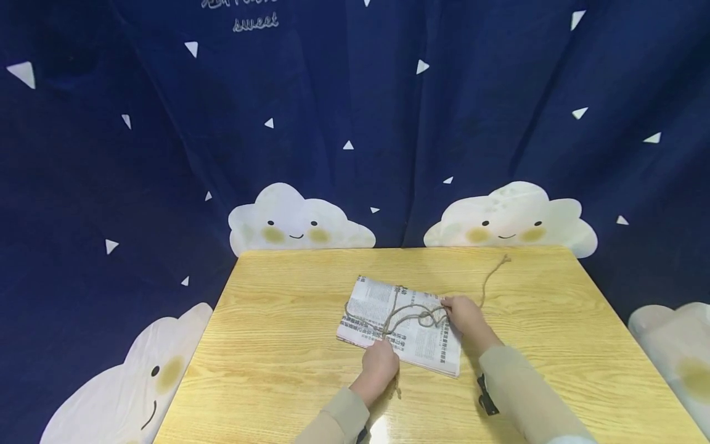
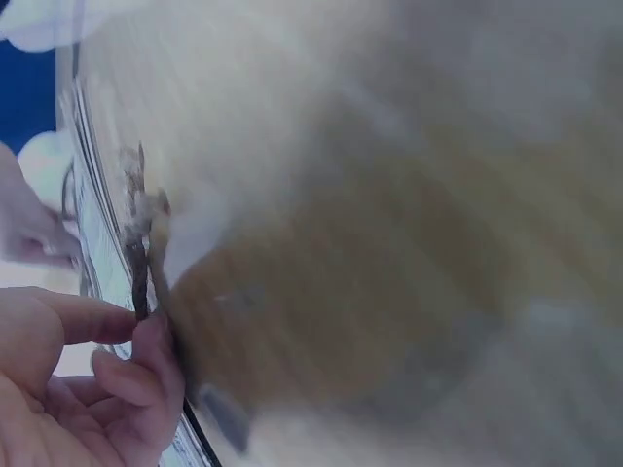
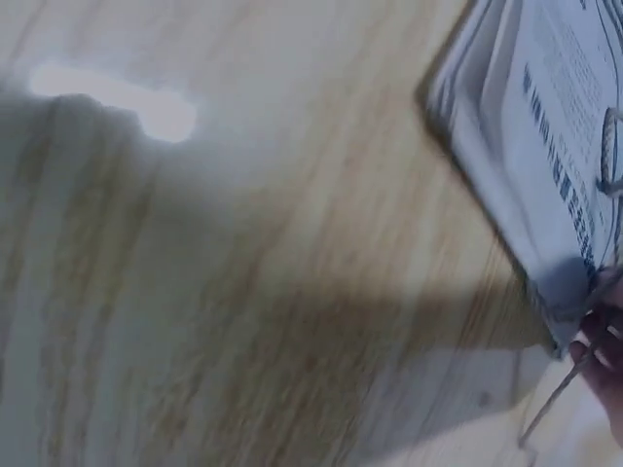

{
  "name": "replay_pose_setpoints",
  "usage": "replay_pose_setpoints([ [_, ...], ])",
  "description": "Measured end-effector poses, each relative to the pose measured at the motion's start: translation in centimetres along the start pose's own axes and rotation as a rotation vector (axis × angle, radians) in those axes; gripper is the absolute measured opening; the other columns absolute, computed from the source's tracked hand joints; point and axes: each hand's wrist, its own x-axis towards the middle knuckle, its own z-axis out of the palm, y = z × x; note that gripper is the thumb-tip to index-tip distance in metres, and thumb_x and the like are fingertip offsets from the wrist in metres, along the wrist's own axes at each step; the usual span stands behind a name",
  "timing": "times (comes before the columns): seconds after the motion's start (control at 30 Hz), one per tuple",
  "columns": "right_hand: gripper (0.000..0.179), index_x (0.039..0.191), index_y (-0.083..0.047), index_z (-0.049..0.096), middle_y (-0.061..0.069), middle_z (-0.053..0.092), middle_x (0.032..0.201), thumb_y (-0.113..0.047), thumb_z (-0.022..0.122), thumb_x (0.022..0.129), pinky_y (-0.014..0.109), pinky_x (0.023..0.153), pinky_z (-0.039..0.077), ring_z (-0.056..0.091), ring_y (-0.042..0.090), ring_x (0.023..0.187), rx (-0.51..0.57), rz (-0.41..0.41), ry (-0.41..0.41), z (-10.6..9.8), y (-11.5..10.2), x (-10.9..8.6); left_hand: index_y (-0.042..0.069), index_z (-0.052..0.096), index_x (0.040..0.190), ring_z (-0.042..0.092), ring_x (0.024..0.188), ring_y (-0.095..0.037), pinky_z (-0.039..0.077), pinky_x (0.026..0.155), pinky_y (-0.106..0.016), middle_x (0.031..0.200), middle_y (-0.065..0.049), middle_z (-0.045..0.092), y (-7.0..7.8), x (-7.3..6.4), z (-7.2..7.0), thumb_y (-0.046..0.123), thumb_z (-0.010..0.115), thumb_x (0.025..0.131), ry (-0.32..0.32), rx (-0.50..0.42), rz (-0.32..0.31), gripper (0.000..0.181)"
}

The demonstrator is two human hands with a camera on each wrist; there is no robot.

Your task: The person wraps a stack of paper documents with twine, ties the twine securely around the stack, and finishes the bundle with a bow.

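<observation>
A folded stack of newspapers (image 1: 370,298) lies at a slant on the table, with brown twine (image 1: 400,309) looped and crossed over its top. My left hand (image 1: 381,362) is at the near edge of the stack and pinches the twine; a knotted tail hangs out below it. In the left wrist view, thumb and finger of the left hand (image 2: 83,375) meet on the twine (image 2: 137,263). At the stack's right edge, my right hand (image 1: 466,317) grips another stretch of twine, whose loose end (image 1: 490,275) trails toward the back. Only part of the right hand (image 3: 605,375) shows in the right wrist view.
The light wooden table (image 1: 277,308) extends around the stack on all sides. Behind it hangs a dark blue curtain (image 1: 310,154) printed with white clouds and triangles. A small black device (image 1: 487,396) is on the right wrist.
</observation>
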Motion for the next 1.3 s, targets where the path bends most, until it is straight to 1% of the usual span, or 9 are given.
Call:
replay_pose_setpoints([
  [0.13, 0.021, 0.104, -0.001, 0.067, 0.021, 0.065, 0.095, -0.01, 0.057, 0.087, 0.047, 0.074, 0.051, 0.061, 0.038, 0.086, -0.046, 0.015, 0.012, 0.0, -0.8, -1.0, -0.001, 0.058, 0.067, 0.057, 0.054, -0.025, 0.046, 0.042, -0.032, 0.061, -0.011, 0.056, -0.9, 1.2, -0.6, 0.005, 0.058, 0.076, 0.019, 0.011, -0.018, 0.011],
  [0.23, 0.019, 0.1, 0.001, 0.067, 0.02, 0.066, 0.09, -0.008, 0.057, 0.086, 0.045, 0.07, 0.053, 0.062, 0.036, 0.082, -0.075, 0.042, 0.0, 0.1, -1.6, -1.9, -0.002, 0.059, 0.068, 0.057, 0.055, -0.026, 0.046, 0.042, -0.033, 0.062, -0.012, 0.057, -1.6, 2.1, -0.8, 0.005, 0.058, 0.076, 0.041, 0.03, -0.014, 0.01],
  [0.33, 0.014, 0.09, 0.002, 0.068, 0.017, 0.066, 0.079, -0.007, 0.058, 0.084, 0.04, 0.062, 0.053, 0.063, 0.032, 0.072, -0.112, 0.062, 0.003, 0.3, -2.3, -2.7, -0.001, 0.06, 0.072, 0.058, 0.055, -0.026, 0.046, 0.042, -0.033, 0.062, -0.013, 0.058, -2.3, 3.1, -0.9, 0.004, 0.057, 0.078, 0.071, 0.032, -0.008, 0.008],
  [0.47, 0.011, 0.074, 0.002, 0.064, 0.01, 0.059, 0.062, -0.005, 0.059, 0.081, 0.033, 0.048, 0.049, 0.057, 0.023, 0.055, -0.152, 0.103, 0.029, 0.7, -3.4, -3.8, 0.0, 0.061, 0.077, 0.059, 0.057, -0.027, 0.046, 0.042, -0.034, 0.066, -0.014, 0.06, -3.0, 4.2, -0.9, 0.003, 0.055, 0.08, 0.127, 0.032, 0.005, 0.007],
  [0.57, 0.011, 0.068, 0.003, 0.059, 0.009, 0.054, 0.056, -0.004, 0.061, 0.076, 0.031, 0.042, 0.046, 0.052, 0.021, 0.049, -0.16, 0.121, 0.063, 0.9, -4.5, -4.7, 0.0, 0.062, 0.076, 0.06, 0.058, -0.028, 0.047, 0.044, -0.034, 0.068, -0.016, 0.061, -3.3, 5.0, -0.8, 0.003, 0.054, 0.082, 0.151, 0.038, 0.02, 0.011],
  [0.73, 0.011, 0.064, 0.002, 0.055, 0.011, 0.052, 0.054, -0.002, 0.062, 0.071, 0.033, 0.041, 0.046, 0.052, 0.024, 0.048, -0.165, 0.088, 0.131, 1.3, -5.9, -5.9, -0.002, 0.063, 0.078, 0.061, 0.061, -0.026, 0.049, 0.046, -0.032, 0.07, -0.015, 0.062, -3.8, 6.2, -0.9, 0.005, 0.053, 0.087, 0.144, 0.039, 0.028, 0.015],
  [0.87, 0.012, 0.061, 0.001, 0.053, 0.011, 0.051, 0.053, -0.002, 0.06, 0.071, 0.035, 0.041, 0.046, 0.052, 0.026, 0.047, -0.162, 0.079, 0.156, 1.7, -6.7, -6.6, -0.003, 0.065, 0.082, 0.062, 0.064, -0.026, 0.051, 0.049, -0.031, 0.071, -0.015, 0.062, -4.1, 7.1, -1.0, 0.006, 0.053, 0.088, 0.142, 0.049, 0.035, 0.016],
  [1.1, 0.016, 0.059, 0.0, 0.053, 0.011, 0.051, 0.052, -0.004, 0.064, 0.069, 0.036, 0.041, 0.045, 0.052, 0.027, 0.046, -0.136, 0.057, 0.175, 2.0, -7.9, -7.3, -0.002, 0.065, 0.081, 0.062, 0.063, -0.027, 0.05, 0.05, -0.033, 0.072, -0.016, 0.063, -3.9, 7.8, -1.0, 0.001, 0.055, 0.082, 0.18, 0.024, 0.043, 0.01],
  [1.3, 0.014, 0.059, -0.001, 0.053, 0.012, 0.053, 0.054, -0.002, 0.061, 0.07, 0.037, 0.042, 0.046, 0.054, 0.028, 0.048, -0.148, 0.069, 0.142, 1.9, -8.3, -7.5, -0.001, 0.062, 0.077, 0.062, 0.063, -0.028, 0.05, 0.05, -0.034, 0.072, -0.017, 0.062, -3.6, 8.2, -1.0, 0.001, 0.054, 0.082, 0.197, -0.011, 0.046, 0.009],
])
